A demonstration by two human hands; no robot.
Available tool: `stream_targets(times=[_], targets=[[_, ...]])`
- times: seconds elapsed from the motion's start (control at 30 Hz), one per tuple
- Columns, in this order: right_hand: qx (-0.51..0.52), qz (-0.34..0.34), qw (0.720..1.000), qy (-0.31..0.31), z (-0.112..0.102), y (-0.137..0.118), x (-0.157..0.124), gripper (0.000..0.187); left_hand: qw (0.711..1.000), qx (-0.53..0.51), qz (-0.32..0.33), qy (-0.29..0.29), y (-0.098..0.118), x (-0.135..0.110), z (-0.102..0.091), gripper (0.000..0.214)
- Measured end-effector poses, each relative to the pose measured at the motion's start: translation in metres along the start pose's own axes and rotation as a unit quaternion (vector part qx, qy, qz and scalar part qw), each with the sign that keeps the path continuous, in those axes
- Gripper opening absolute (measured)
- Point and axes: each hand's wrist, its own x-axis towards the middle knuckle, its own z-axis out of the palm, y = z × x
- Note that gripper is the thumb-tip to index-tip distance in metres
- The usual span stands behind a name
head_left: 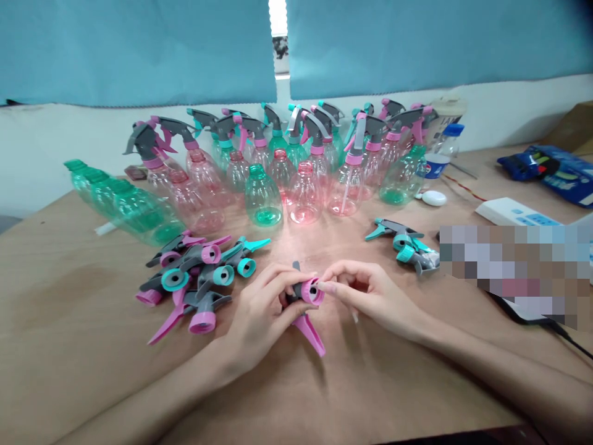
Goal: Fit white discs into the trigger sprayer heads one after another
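Note:
My left hand (259, 312) is closed around a grey spray-trigger head with a pink collar and pink lever (308, 309), held just above the table near the front middle. My right hand (365, 293) pinches at the pink collar from the right, and a thin clear tube (354, 316) shows under its fingers. A pile of loose trigger heads (199, 278) in grey, pink and teal lies just left of my left hand. A smaller group of teal and grey heads (405, 244) lies beyond my right hand.
Many pink and green spray bottles (301, 167) stand at the back, some capped with triggers, some bare. A stack of green bottles (125, 201) lies on its side at the left. A white device (514, 213), a blue packet (551, 167) and a black cable (551, 324) sit at the right.

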Motion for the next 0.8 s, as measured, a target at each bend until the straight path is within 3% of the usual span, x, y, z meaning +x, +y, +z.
stream_targets(times=[0.17, 0.27, 0.33, 0.53, 0.67, 0.8], targets=[[-0.187, -0.098, 0.978, 0.006, -0.006, 0.0, 0.0, 0.018, 1.0, 0.003, -0.002, -0.017, 0.0, -0.002, 0.001, 0.024], [-0.246, -0.152, 0.957, -0.004, -0.009, 0.0, 0.0, 0.018, 1.0, 0.01, -0.001, -0.016, -0.001, -0.003, 0.001, 0.024], [-0.255, -0.167, 0.952, -0.014, -0.01, -0.001, 0.0, 0.018, 1.0, 0.016, 0.008, -0.017, -0.001, -0.003, 0.002, 0.023], [-0.177, -0.151, 0.971, -0.049, -0.011, -0.001, -0.001, 0.021, 0.999, 0.018, 0.037, -0.02, -0.001, -0.004, 0.003, 0.025], [-0.199, -0.194, 0.961, 0.012, -0.004, 0.006, -0.002, 0.021, 1.0, 0.011, 0.022, -0.019, -0.002, -0.004, 0.004, 0.026], [-0.262, -0.263, 0.927, 0.058, 0.005, 0.015, -0.003, 0.02, 1.0, 0.01, 0.012, -0.02, -0.004, -0.004, 0.005, 0.026]])
